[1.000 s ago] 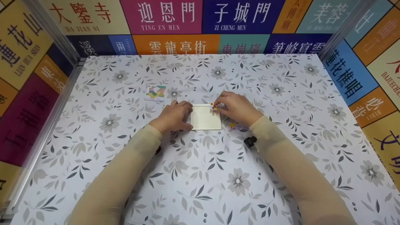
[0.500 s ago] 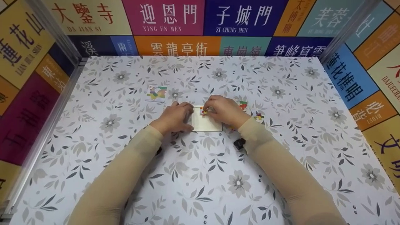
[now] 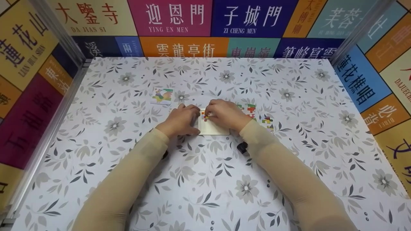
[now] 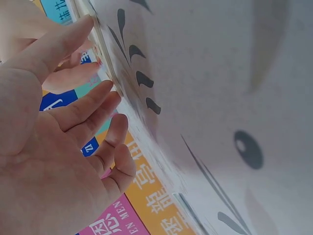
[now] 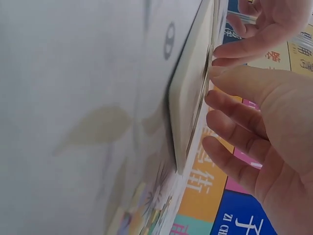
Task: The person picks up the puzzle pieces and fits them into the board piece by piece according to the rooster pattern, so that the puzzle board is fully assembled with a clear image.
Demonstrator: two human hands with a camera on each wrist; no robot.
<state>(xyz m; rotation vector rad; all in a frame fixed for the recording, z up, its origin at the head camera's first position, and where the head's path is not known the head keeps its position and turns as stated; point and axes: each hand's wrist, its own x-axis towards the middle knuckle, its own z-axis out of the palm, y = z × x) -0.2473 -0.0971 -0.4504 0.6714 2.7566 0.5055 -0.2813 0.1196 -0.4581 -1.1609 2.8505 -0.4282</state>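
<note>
A shallow cream puzzle tray [image 3: 218, 129] lies flat on the patterned cloth. My left hand [image 3: 180, 120] holds its left end, thumb at the near corner and fingertips toward the far one. Over the tray's upper left part, my right hand [image 3: 227, 115] pinches a small colourful jigsaw piece [image 3: 204, 116] between thumb and fingers. The right wrist view has the tray [image 5: 190, 93] edge-on, with the fingertips of my right hand [image 5: 274, 127] at its surface; the piece is mostly hidden there. In the left wrist view my left hand [image 4: 73, 127] has its thumb and fingertips against the tray edge.
Several loose jigsaw pieces [image 3: 267, 119] lie right of the tray, some partly behind my right hand. A square picture card [image 3: 162, 96] with a jigsaw pattern rests up and left. Panels with large lettering [image 3: 179, 16] wall in the table [image 3: 192, 179] at back and sides.
My right hand has carried the jigsaw piece leftward, from the tray's upper right to its upper left. Loose pieces on the right have come into sight. My left hand stays at the tray.
</note>
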